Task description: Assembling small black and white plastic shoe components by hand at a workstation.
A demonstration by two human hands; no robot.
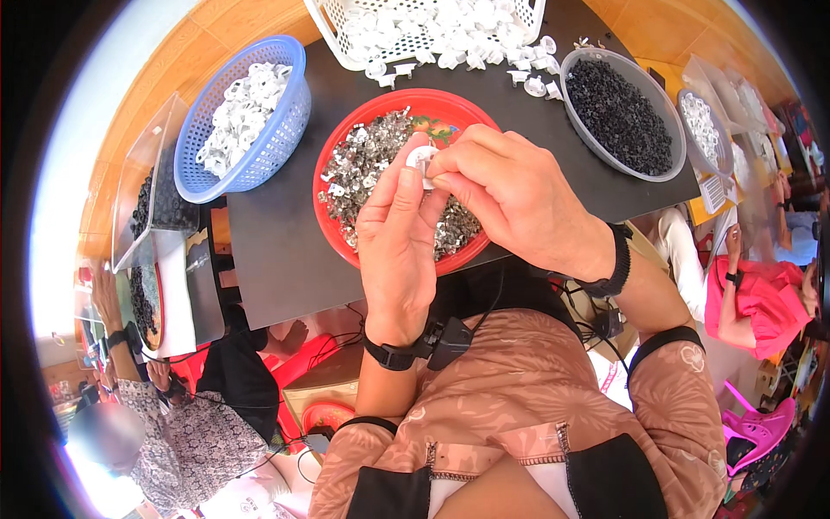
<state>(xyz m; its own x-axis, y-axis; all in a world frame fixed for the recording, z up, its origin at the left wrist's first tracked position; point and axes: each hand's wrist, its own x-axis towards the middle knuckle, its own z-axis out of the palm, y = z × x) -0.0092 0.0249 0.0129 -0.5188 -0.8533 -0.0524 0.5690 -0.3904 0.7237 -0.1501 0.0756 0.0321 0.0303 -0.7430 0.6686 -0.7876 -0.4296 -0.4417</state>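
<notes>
Over a red tray heaped with small metal clips, both of my hands meet at one white plastic fitting. My left hand grips the fitting between thumb and fingers. From the right, my right hand pinches at the same fitting with thumb and forefinger. Whether a small clip sits between those fingertips is hidden. The fitting is round at its top and looks like others lying loose on the table.
A blue basket of white plastic rings stands left on the dark table. Behind is a white crate with white fittings, several spilled in front. A bowl of small black parts sits right. Other people work at both sides.
</notes>
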